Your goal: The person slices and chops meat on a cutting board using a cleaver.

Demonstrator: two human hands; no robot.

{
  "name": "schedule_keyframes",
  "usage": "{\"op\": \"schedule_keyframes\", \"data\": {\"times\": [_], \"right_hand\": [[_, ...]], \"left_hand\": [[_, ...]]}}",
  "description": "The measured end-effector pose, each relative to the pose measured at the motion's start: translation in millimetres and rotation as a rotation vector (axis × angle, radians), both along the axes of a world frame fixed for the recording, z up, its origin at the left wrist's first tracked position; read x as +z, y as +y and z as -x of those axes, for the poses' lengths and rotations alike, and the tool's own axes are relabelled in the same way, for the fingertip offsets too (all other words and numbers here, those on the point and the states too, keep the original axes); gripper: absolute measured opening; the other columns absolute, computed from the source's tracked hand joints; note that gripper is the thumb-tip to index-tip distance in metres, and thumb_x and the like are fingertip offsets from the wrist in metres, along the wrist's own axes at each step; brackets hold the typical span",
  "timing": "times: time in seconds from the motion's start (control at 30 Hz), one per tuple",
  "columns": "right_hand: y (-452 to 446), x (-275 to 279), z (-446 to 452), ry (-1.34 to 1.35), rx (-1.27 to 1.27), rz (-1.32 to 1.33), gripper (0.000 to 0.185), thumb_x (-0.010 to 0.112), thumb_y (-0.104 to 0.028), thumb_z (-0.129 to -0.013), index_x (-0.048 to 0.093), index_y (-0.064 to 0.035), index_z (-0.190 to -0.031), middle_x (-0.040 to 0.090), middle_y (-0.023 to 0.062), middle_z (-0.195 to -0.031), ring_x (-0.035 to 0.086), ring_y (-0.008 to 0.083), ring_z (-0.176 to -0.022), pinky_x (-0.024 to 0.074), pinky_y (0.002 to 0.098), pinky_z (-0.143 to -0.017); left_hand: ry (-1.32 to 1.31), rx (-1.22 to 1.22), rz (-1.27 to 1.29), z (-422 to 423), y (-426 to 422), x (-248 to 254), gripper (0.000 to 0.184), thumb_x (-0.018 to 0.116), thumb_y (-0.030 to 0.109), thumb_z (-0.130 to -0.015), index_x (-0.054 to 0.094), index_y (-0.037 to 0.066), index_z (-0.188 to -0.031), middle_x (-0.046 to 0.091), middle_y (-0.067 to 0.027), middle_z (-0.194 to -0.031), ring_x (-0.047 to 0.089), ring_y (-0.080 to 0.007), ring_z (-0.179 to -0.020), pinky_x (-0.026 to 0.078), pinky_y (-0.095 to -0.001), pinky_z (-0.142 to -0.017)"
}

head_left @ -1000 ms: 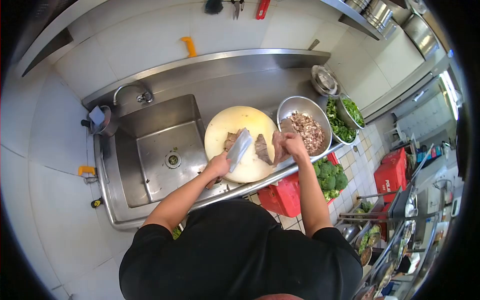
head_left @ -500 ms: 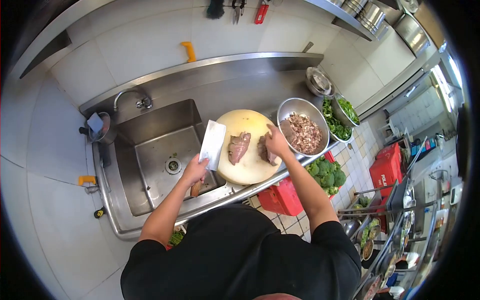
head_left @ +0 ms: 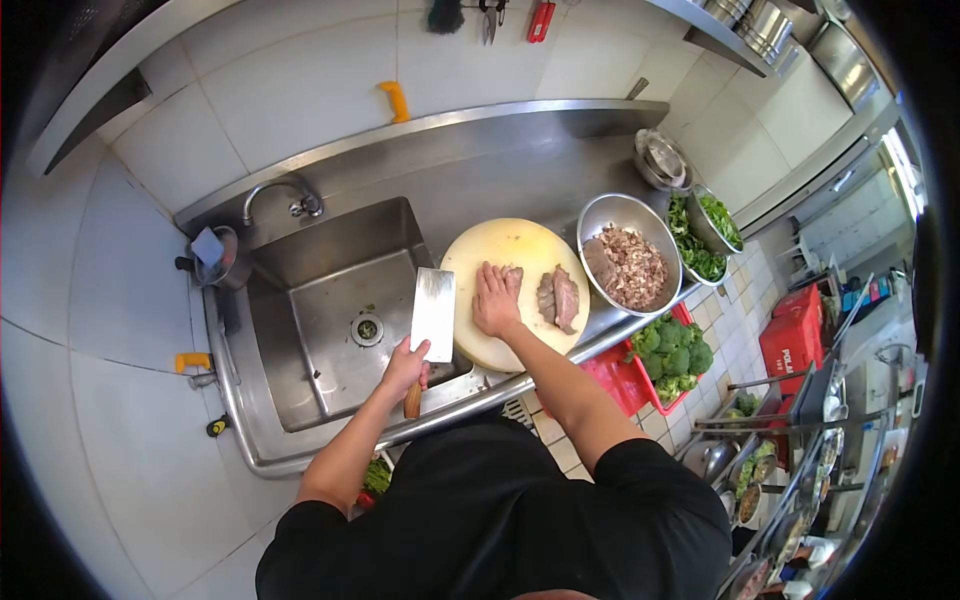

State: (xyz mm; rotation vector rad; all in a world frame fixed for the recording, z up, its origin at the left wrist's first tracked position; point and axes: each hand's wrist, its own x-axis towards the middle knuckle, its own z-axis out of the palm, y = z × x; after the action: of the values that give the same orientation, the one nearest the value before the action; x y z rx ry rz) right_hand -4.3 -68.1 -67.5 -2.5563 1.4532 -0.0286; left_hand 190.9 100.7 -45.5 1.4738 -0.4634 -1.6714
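My left hand is closed round the wooden handle of a cleaver, whose broad blade points away from me over the sink's right edge, beside the board. On the round cutting board, my right hand lies flat with fingers stretched over a piece of meat, mostly hidden beneath it. Just to the right, another piece of meat rests on the board, with a darker grey portion against its left side. A steel bowl of chopped meat stands right of the board.
A steel sink with a curved faucet is on the left. Leafy greens fill bowls at the counter's right end. Below the counter edge, broccoli sits in a red crate. Racks with dishes stand at lower right.
My right hand has moved left from the right-hand meat to the left-hand piece and flattened over it. The right-hand meat now lies uncovered. The cleaver stays in my left hand, its blade more upright in view.
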Motion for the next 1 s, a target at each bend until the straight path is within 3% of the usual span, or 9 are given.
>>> {"op": "schedule_keyframes", "data": {"times": [0.27,0.37,0.4,0.5,0.53,0.77,1.0], "right_hand": [[29,23,46,0.001,0.287,-0.043,0.071,0.048,-0.023,-0.099,0.025,0.0025,-0.161,0.021,0.0279,-0.168,0.019,0.0432,-0.157,0.0104,0.0526,-0.129],[24,10,56,-0.521,0.201,-0.095,0.073,0.052,-0.02,-0.099,0.023,0.0019,-0.162,0.021,0.0286,-0.168,0.016,0.045,-0.157,0.0102,0.0519,-0.129],[23,7,58,-0.818,0.114,-0.053,0.069,0.052,-0.019,-0.1,0.027,0.0033,-0.16,0.026,0.0308,-0.166,0.018,0.0495,-0.155,0.0107,0.051,-0.129],[11,-2,79,-0.937,-0.172,0.002,0.061,0.048,-0.016,-0.101,0.034,0.0041,-0.158,0.03,0.0314,-0.164,0.022,0.0499,-0.154,0.0178,0.0506,-0.128],[9,-2,85,-0.934,-0.202,0.015,0.056,0.046,-0.013,-0.102,0.04,0.0054,-0.154,0.035,0.0321,-0.161,0.026,0.0504,-0.153,0.0219,0.0507,-0.127],[11,3,75,-0.763,-0.083,-0.022,0.053,0.045,-0.017,-0.103,0.043,0.0065,-0.151,0.032,0.0315,-0.162,0.024,0.0506,-0.153,0.0206,0.0545,-0.127],[2,-10,47,-0.544,0.044,0.001,0.061,0.042,-0.028,-0.107,0.034,0.0086,-0.154,0.023,0.0296,-0.167,0.015,0.0509,-0.155,0.0142,0.0568,-0.127]], "left_hand": [[0.029,0.055,-0.065,31,25,-13,0.027,0.056,0.03,-0.109,0.047,0.015,-0.13,0.047,-0.0019,-0.06,0.046,-0.0157,-0.041,0.043,-0.0342,-0.038],[0.07,0.072,-0.072,48,25,-3,0.027,0.056,0.03,-0.109,0.047,0.015,-0.129,0.047,-0.002,-0.06,0.046,-0.0156,-0.041,0.043,-0.0342,-0.038],[0.061,0.076,-0.081,55,23,1,0.026,0.056,0.03,-0.109,0.047,0.015,-0.128,0.047,-0.002,-0.059,0.046,-0.0156,-0.041,0.044,-0.0342,-0.038],[0.025,0.091,-0.106,67,12,9,0.024,0.055,0.03,-0.109,0.047,0.015,-0.126,0.047,-0.0019,-0.059,0.046,-0.0154,-0.041,0.044,-0.034,-0.039],[0.006,0.082,-0.101,71,7,11,0.023,0.055,0.03,-0.109,0.047,0.015,-0.125,0.046,-0.0018,-0.059,0.045,-0.0154,-0.041,0.044,-0.0339,-0.039],[-0.078,0.039,-0.079,80,-35,10,0.022,0.052,0.031,-0.11,0.048,0.014,-0.122,0.046,-0.0014,-0.059,0.045,-0.0146,-0.042,0.044,-0.033,-0.04],[-0.1,0.016,-0.132,78,-64,17,0.022,0.052,0.031,-0.11,0.05,0.014,-0.124,0.047,-0.001,-0.059,0.044,-0.0133,-0.041,0.042,-0.0325,-0.038]]}}
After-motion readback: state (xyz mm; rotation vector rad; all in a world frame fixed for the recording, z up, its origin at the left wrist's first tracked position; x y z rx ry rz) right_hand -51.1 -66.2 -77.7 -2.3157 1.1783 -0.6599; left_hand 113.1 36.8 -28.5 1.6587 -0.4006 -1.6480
